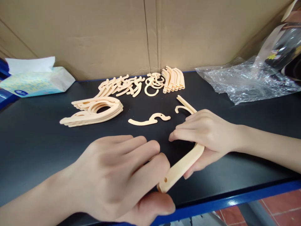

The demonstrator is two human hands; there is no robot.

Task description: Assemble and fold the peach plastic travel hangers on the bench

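A cream plastic folding hanger (182,166) slants between my hands, its hook and one narrow arm jutting out beyond the right one. My right hand (208,133) is closed around its middle, covering the joint. At the near end, beside a small round hole, my left hand (117,175) has its fingers curled and its thumb underneath, gripping the tip; the exact contact is hidden. One loose curved hanger arm (143,122) with a hooked end lies flat on the black table (94,135), just past my hands.
Left of centre lies a stack of folded hangers (94,117). Behind are piles of curved arms (117,86), hooks (152,84) and grooved arms (174,80), near a cardboard wall (94,34). A tissue pack (39,80) sits left, clear plastic bags (249,80) right. The table has a blue edge (225,201).
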